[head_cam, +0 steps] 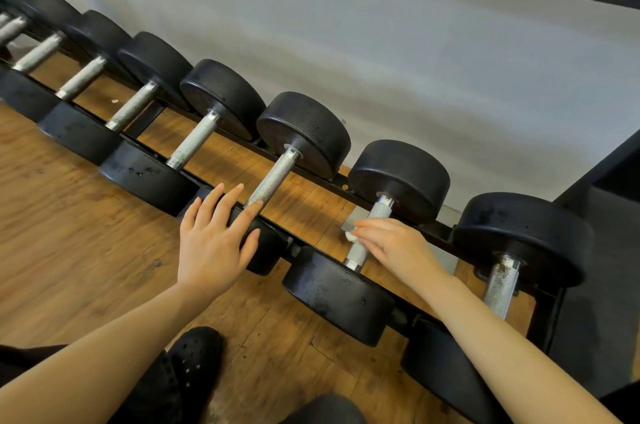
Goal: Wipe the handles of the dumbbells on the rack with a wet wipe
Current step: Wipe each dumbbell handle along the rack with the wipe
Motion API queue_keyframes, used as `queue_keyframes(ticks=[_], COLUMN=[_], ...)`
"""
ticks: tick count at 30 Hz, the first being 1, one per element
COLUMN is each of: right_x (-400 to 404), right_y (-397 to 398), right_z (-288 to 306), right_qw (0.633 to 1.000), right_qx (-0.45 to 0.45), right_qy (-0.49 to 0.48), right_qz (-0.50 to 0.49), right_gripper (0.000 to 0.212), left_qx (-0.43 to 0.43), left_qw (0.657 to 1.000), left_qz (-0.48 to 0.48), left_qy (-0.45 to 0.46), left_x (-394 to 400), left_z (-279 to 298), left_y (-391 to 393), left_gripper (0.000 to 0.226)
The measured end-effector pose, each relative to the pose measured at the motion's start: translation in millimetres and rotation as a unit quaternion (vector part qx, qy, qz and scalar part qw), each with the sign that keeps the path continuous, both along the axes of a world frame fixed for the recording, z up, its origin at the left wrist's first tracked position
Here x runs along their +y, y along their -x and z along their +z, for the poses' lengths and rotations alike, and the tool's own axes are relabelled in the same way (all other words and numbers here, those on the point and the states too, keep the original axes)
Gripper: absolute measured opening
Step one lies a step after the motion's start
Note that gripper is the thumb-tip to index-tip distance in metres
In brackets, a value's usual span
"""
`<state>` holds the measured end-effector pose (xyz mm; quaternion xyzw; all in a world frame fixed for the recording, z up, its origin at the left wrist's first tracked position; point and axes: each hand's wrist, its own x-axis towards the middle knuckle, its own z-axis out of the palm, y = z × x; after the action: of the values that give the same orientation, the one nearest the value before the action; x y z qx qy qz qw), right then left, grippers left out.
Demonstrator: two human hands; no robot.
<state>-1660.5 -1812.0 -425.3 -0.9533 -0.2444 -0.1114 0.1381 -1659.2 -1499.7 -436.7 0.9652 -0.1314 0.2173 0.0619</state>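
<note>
Head view, rack (313, 178) holding dumbbells, right hand (398, 249) gripping wipe (350, 236), left hand (216, 236) spread flat.

Eight dumbbells (289, 160), two hands (211, 240) — one wipe (350, 236)

Rack (313, 171) runs diagonally from far left to near right, in front of the wall (381, 53), over the wood floor (69, 233). Dumbbells lie side by side across its two rails, handles pointing away from the viewer. Left hand (214, 243) rests flat on the near head of one dumbbell (304, 133). Just right of it, the next dumbbell (398, 178); right hand (398, 250) lies over its handle (379, 210), wet wipe (350, 236) between fingers and handle. Further right, another dumbbell (519, 236). A shoe (197, 361) sits on the floor, near side of the rack, below the left forearm.
</note>
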Motion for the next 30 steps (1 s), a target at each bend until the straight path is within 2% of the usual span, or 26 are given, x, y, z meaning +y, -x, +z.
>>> queue_keyframes(ticks=[4, 6, 12, 16, 20, 23, 25, 30], right_x=[1.0, -0.8, 0.6, 23.3, 70.0, 101.0, 114.6, 130.4], right_y=[7.4, 8.7, -2.0, -22.4, -55.7, -77.4, -91.7, -120.2], right_z=[-10.4, -11.0, 10.0, 28.7, 41.1, 43.5, 38.6, 22.1], right_qw=[0.996, 0.996, 0.999, 0.998, 0.996, 0.997, 0.996, 0.996], right_qx=[0.067, 0.078, -0.046, -0.054, -0.078, -0.07, -0.081, -0.086], right_qy=[0.0, -0.014, -0.015, -0.038, -0.041, -0.036, -0.012, 0.016], right_qz=[0.05, 0.044, -0.015, -0.018, 0.017, 0.02, 0.024, 0.004], right_gripper=[0.034, 0.036, 0.041, 0.039, 0.025, 0.032, 0.027, 0.044], left_qx=[0.005, 0.007, 0.033, 0.045, 0.053, 0.057, 0.064, 0.095], left_qw=[1.0, 1.0, 0.999, 0.999, 0.997, 0.994, 0.991, 0.986], left_qz=[0.0, -0.001, -0.004, -0.017, -0.006, 0.022, 0.029, 0.028], left_qy=[-0.005, -0.004, -0.006, 0.001, 0.052, 0.091, 0.114, 0.137], left_x=[0.9, 1.0, 3.4, 6.7, 12.5, 15.8, 13.7, 10.1], left_z=[0.4, 0.8, 3.5, 8.1, 13.1, 17.9, 22.0, 26.2], left_y=[-0.1, -0.2, -0.4, -0.3, -0.4, -6.8, -17.0, -35.0], left_gripper=[0.049, 0.049, 0.049, 0.049, 0.048, 0.049, 0.051, 0.05])
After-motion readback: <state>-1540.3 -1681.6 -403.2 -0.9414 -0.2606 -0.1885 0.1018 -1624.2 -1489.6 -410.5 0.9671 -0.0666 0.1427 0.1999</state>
